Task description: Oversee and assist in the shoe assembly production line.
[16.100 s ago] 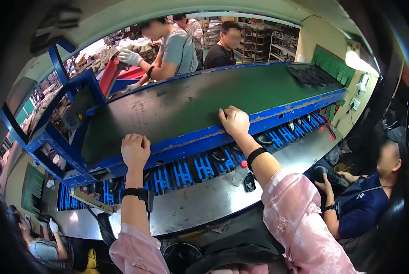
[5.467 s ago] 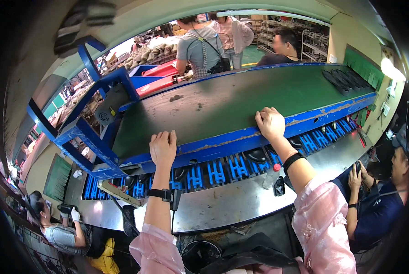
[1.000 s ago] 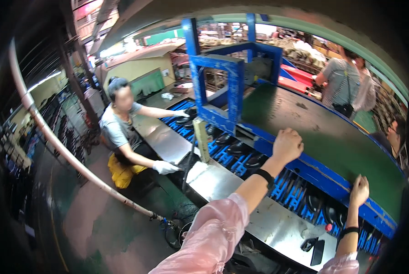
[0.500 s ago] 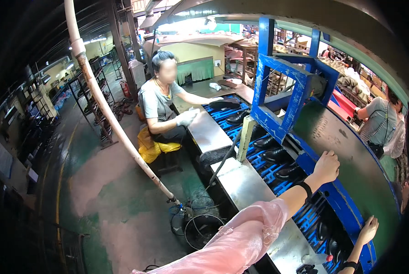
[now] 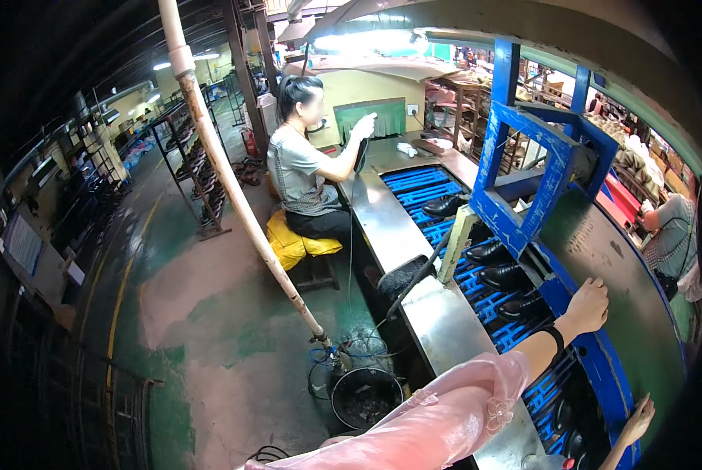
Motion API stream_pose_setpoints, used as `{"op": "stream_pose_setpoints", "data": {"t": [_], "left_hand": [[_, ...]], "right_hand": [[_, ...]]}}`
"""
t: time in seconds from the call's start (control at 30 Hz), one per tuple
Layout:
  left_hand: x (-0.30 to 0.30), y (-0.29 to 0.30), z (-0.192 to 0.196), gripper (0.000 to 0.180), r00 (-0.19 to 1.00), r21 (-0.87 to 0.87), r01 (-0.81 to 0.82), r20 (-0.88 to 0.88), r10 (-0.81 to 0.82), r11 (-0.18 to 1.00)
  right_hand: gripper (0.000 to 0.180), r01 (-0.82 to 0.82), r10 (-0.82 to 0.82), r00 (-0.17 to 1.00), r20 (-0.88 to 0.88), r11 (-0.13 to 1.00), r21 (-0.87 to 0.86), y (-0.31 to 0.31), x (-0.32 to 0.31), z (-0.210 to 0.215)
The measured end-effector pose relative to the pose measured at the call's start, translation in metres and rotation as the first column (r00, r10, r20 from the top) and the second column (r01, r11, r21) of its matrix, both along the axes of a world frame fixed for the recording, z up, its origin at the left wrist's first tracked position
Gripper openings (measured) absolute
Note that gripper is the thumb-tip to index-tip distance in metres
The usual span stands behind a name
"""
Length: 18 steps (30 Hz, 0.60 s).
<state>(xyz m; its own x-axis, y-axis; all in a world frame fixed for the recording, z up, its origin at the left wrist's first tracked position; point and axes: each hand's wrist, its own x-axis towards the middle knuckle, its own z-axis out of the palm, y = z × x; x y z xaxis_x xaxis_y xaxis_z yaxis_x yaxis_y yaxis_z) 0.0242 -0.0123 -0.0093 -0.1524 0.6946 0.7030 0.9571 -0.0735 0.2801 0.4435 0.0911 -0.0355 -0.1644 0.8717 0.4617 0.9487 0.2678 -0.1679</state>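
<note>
My left hand (image 5: 588, 305) rests on the near edge of a green panel (image 5: 629, 270) bordered by a blue metal frame (image 5: 602, 352). Its fingers lie loosely over the panel and hold nothing. Lower down, my right hand (image 5: 641, 417) touches the same edge, fingers stretched and a little apart. Beneath my left forearm, in its pink sheer sleeve (image 5: 437, 419), runs a conveyor of blue slats (image 5: 421, 180). Black shoes (image 5: 501, 276) lie on it in a row. Others, farther down the belt, are partly hidden in shadow.
A metal ledge (image 5: 437, 321) borders the belt. Across it a gloved co-worker (image 5: 304, 164) sits on a yellow-covered stool, holding a dark item. A pale pole (image 5: 233, 188) slants down to a black bucket (image 5: 367, 398). A blue upright frame (image 5: 523, 172) stands ahead; another person (image 5: 668, 235) is at right.
My view has swung left, shifting the scene rightward. The co-worker has lifted a dark item off the belt and raised both hands. My hands stay on the panel edge.
</note>
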Motion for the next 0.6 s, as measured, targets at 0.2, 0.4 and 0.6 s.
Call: {"op": "stream_pose_setpoints", "data": {"t": [0.2,0.4,0.6], "left_hand": [[-0.001,0.0,-0.001,0.026,0.997,0.042,0.061,0.055,-0.063,0.997],[-0.001,-0.003,-0.004,0.024,0.997,0.093,0.062,0.039,-0.066,0.994],[-0.012,-0.008,0.006,0.023,0.994,0.229,0.108,-0.054,-0.098,0.968]], "right_hand": [[0.038,-0.052,0.057,0.998,-0.034,0.989,0.141,0.027,0.023,-0.027],[0.043,0.229,-0.203,0.96,0.193,0.966,-0.122,-0.006,-0.01,0.012],[0.039,0.046,-0.048,0.996,-0.069,0.998,-0.031,-0.026,-0.033,0.023]]}}
